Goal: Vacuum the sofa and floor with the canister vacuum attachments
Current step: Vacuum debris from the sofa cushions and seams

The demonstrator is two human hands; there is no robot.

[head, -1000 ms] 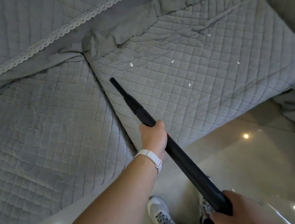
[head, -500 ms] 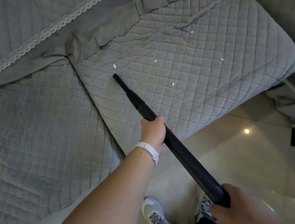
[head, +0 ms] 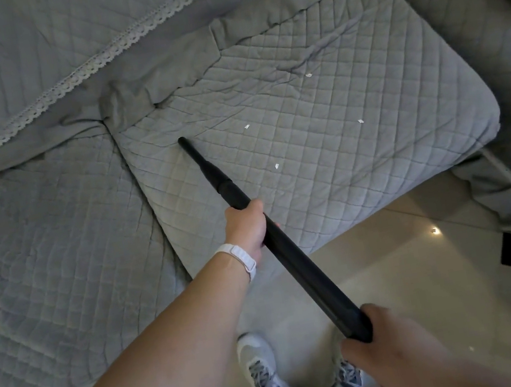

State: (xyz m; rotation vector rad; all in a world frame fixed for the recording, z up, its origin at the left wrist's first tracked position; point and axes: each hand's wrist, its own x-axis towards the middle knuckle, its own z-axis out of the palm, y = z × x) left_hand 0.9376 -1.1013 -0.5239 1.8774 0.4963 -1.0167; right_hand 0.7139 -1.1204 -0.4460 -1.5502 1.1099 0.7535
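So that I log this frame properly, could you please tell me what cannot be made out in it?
Head view, all four:
The rear end of the wand is hidden under the right hand; whatever it joins is out of frame.
The nozzle tip points away at the seat cushion; contact cannot be judged.
The fingers of the left hand wrap behind the wand.
The white scraps are too small to identify.

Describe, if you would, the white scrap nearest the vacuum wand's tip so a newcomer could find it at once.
Look at the right-hand grey quilted seat cushion. The tip of the black wand lies near its back left, and the scrap lies just right of that tip. The other three white scraps lie farther away.
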